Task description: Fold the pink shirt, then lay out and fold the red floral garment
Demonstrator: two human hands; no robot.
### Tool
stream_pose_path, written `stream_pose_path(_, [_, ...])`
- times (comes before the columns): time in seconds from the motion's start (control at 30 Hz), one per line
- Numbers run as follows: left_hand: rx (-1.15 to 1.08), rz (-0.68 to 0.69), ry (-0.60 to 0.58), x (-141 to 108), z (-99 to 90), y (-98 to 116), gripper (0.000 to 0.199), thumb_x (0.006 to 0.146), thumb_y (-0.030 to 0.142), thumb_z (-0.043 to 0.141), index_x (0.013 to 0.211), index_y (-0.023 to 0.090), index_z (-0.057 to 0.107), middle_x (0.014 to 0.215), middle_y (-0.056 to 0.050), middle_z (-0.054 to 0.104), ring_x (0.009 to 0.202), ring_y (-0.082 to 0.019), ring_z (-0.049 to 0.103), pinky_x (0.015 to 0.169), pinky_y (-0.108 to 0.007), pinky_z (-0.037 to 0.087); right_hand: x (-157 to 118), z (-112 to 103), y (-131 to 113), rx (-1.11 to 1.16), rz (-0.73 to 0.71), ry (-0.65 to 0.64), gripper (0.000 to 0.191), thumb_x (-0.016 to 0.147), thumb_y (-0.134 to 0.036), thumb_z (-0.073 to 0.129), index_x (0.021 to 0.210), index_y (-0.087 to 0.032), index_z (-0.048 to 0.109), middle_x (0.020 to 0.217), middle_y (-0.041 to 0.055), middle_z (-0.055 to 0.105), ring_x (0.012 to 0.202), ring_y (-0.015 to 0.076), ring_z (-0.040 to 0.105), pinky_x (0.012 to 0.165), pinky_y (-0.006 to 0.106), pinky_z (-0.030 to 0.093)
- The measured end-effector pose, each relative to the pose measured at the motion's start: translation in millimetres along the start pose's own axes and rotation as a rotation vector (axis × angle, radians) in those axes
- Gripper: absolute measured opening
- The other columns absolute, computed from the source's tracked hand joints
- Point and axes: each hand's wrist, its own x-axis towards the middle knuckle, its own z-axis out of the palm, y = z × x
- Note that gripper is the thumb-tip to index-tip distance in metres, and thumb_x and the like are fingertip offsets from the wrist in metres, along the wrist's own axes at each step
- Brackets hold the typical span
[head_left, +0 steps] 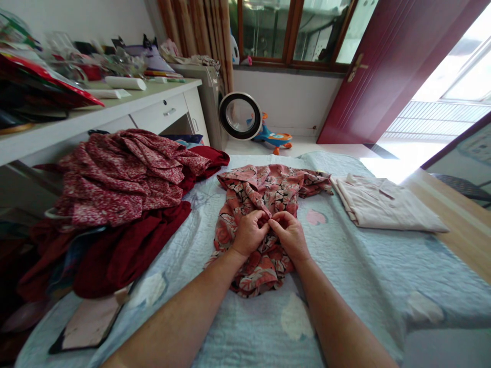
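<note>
A floral shirt [264,273], pink and black, lies rumpled on the light blue cloth [345,301] in front of me. Its one sleeve [312,181] stretches out to the right. My left hand [251,231] pinches the front of the shirt near its middle. Close against it, my right hand [289,235] pinches the same spot, the fingertips of both hands almost touching. Whatever small part of the front lies between the fingertips is hidden.
At right sits a folded cream garment [387,204]. A heap of red patterned clothing [126,174] and dark red cloth [141,250] fills the left. Lower left lies a flat pink-topped item [92,322]. Behind stand a cluttered desk [169,97] and a washing machine with its round door [241,116] open.
</note>
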Motion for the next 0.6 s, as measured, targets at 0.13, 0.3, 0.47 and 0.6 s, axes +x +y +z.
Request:
stream_pose_path(0.13, [0.009,0.026,-0.018,-1.1,2.2,-1.5,0.008,0.079,0.015,0.063,0.085,0.017,0.068,0.081,-0.002,0.069,0.073,-0.014,0.062,0.069,-0.023,0.047,0.3,0.8,0.9,-0.049,-0.025,0.018,0.016,0.078,-0.037,0.062,0.077,-0.021,0.061,0.070,-0.0010,0.061,0.066,0.0151,0.055,0.062,0.026,0.044])
stream_pose_path(0.3, [0.025,0.036,0.002,-3.0,3.3,0.5,0.007,0.080,0.016,0.063,0.085,0.018,0.068,0.081,-0.002,0.069,0.073,-0.015,0.063,0.070,-0.024,0.049,1.0,-0.3,4.7,-0.043,-0.037,0.020,0.013,0.079,-0.035,0.060,0.078,-0.022,0.060,0.072,-0.0010,0.060,0.068,0.0158,0.055,0.065,0.027,0.045])
stream_pose_path(0.47, [0.051,0.031,0.011,-4.1,2.6,5.2,0.011,0.078,0.013,0.063,0.086,0.018,0.069,0.083,-0.002,0.072,0.074,-0.015,0.065,0.071,-0.025,0.050,1.6,-0.2,5.5,-0.015,-0.049,0.027,0.013,0.080,-0.035,0.060,0.080,-0.022,0.058,0.073,-0.0008,0.060,0.070,0.0161,0.056,0.067,0.027,0.046])
stream_pose_path(0.6, [0.125,0.053,0.023,-5.5,2.9,7.4,0.014,0.078,0.011,0.062,0.087,0.019,0.069,0.083,-0.002,0.072,0.074,-0.015,0.066,0.071,-0.025,0.050,1.4,0.4,5.6,0.019,-0.038,0.030,0.014,0.080,-0.036,0.060,0.081,-0.022,0.059,0.074,-0.0010,0.060,0.070,0.0160,0.056,0.068,0.027,0.046])
